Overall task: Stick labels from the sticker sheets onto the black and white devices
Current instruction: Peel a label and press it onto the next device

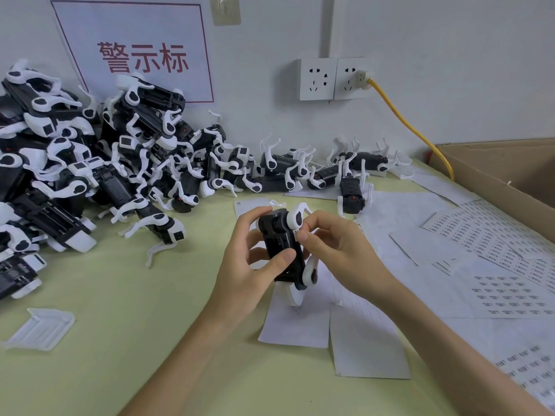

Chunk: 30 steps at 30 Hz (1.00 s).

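Observation:
A black and white device (277, 235) is held upright above the table's middle. My left hand (255, 262) grips its black body, thumb across the front and fingers curled round the top. My right hand (333, 244) pinches a small white label (297, 232) against the device's right side, just below its white round joint. Sticker sheets (507, 292) printed with rows of small labels lie to the right. A large heap of the same devices (90, 163) fills the left of the table.
A row of several more devices (324, 169) lies along the wall. Blank backing sheets (366, 343) lie under and near my hands. A cardboard box (510, 172) stands at the right, a yellow cable (411, 124) runs from the wall socket. A clear plastic tray (42, 328) lies front left.

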Each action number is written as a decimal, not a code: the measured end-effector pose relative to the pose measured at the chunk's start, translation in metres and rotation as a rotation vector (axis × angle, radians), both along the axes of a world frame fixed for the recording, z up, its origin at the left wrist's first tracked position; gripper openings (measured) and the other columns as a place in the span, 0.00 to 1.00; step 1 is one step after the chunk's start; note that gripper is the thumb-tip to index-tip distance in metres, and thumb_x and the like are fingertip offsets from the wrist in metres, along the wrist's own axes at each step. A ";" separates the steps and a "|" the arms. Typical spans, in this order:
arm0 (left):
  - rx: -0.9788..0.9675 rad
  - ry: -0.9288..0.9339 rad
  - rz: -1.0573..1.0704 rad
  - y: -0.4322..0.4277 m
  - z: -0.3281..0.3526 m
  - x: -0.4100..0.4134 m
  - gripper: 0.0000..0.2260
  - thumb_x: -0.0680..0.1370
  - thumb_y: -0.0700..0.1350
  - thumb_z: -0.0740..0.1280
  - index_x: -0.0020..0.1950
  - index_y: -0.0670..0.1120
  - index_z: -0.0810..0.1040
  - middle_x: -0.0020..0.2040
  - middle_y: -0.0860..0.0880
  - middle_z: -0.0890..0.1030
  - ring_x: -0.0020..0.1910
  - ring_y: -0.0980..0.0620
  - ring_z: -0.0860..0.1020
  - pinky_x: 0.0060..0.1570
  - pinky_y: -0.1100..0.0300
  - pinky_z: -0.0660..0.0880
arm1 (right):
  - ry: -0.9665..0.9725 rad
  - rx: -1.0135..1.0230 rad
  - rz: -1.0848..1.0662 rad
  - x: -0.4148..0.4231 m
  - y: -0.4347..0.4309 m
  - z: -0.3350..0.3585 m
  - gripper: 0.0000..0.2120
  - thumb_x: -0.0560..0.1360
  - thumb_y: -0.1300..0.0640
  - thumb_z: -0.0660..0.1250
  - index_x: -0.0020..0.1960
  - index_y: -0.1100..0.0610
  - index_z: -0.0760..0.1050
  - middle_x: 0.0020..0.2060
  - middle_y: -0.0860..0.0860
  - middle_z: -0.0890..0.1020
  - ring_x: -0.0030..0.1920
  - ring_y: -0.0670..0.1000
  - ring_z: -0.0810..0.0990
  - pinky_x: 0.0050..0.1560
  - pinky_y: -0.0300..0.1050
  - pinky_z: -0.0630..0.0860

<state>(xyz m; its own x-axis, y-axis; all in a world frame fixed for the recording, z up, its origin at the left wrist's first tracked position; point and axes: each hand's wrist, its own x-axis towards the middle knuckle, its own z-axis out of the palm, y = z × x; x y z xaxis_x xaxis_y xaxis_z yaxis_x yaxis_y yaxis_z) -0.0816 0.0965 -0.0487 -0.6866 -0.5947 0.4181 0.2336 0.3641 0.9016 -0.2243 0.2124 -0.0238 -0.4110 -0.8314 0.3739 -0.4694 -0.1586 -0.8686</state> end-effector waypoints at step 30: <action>-0.013 0.022 0.014 0.002 0.000 0.001 0.25 0.74 0.43 0.74 0.68 0.58 0.71 0.60 0.58 0.82 0.59 0.52 0.81 0.51 0.63 0.79 | -0.007 0.029 -0.016 -0.001 0.000 -0.002 0.08 0.81 0.58 0.68 0.43 0.51 0.76 0.35 0.45 0.83 0.39 0.50 0.84 0.45 0.42 0.79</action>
<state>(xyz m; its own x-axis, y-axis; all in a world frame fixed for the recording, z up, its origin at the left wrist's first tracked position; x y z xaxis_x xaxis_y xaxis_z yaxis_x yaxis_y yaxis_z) -0.0805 0.0987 -0.0491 -0.6690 -0.5985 0.4408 0.2477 0.3796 0.8914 -0.2255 0.2128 -0.0262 -0.4274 -0.8350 0.3466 -0.4652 -0.1257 -0.8762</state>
